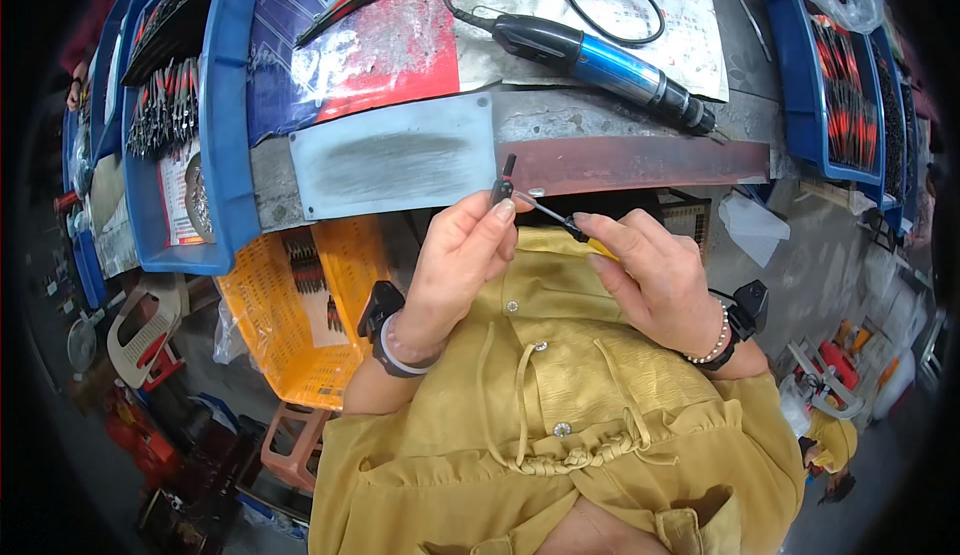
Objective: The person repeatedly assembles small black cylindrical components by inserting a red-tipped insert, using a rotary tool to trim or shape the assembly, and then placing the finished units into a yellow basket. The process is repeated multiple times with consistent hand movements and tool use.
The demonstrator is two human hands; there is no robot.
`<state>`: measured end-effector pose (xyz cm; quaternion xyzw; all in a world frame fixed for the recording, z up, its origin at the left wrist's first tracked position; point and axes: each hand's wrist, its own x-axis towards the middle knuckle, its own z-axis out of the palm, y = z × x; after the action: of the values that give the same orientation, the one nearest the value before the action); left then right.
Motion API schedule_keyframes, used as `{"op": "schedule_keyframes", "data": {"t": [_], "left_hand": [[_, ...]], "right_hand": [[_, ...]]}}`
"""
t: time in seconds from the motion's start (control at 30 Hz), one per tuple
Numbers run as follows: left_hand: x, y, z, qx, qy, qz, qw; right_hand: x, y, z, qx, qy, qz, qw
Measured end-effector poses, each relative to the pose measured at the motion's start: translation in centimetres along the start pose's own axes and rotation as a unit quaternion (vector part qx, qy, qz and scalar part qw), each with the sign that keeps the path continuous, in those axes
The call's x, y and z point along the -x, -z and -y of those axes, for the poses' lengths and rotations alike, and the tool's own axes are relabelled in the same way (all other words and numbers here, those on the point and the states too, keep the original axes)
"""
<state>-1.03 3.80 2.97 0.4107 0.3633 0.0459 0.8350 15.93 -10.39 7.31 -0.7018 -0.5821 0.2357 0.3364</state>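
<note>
My left hand (452, 260) is closed, pinching a small black-and-red part (504, 183) upright between thumb and fingers at the bench edge. Most of that part's lower end is hidden by the fingers. Held in my right hand (655, 273) is a screwdriver (545, 210) with a yellow-and-black handle. Its metal shaft points left toward the part, and the tip is at or close to it; contact cannot be made out. A blue-and-black power screwdriver (600, 58) lies on the bench beyond my right hand, its cord looped behind it.
Blue bins (228, 125) of black-and-red pieces stand at left; another blue bin (800, 85) is at right. A pale plate (395, 155) lies along the bench edge. Black-and-red tools (352, 3) rest on printed sheets. An orange crate (290, 325) sits below at left.
</note>
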Motion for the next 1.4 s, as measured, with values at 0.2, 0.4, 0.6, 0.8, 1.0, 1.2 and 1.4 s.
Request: {"op": "schedule_keyframes", "data": {"t": [0.2,0.4,0.6,0.8,1.0,1.2,1.4], "left_hand": [[0.2,-0.3,-0.3,-0.018,-0.013,0.011,1.0],[0.2,-0.9,0.2,-0.049,-0.045,-0.012,0.998],[-0.2,-1.2,1.3,-0.382,-0.197,-0.101,0.897],[-0.6,-1.6,2.1,-0.475,-0.27,-0.143,0.825],[-0.9,-1.7,3.2,-0.514,-0.305,-0.172,0.783],[-1.2,-1.4,3.7,-0.486,-0.296,-0.158,0.807],[-0.3,-1.2,2.2,-0.199,-0.148,-0.08,0.965]], "right_hand": [[-0.1,-0.7,-0.2,0.022,0.015,-0.004,1.0],[-0.1,-0.8,-0.4,0.037,0.024,-0.017,0.999],[0.1,-1.7,-1.0,-0.013,0.034,-0.052,0.998],[0.8,-2.7,-0.8,-0.064,0.002,-0.07,0.995],[1.4,-3.1,-0.9,-0.372,-0.232,-0.087,0.895],[0.8,-1.9,-0.9,-0.482,-0.301,-0.013,0.823],[1.0,-1.2,-0.1,-0.027,0.026,-0.02,0.999]]}}
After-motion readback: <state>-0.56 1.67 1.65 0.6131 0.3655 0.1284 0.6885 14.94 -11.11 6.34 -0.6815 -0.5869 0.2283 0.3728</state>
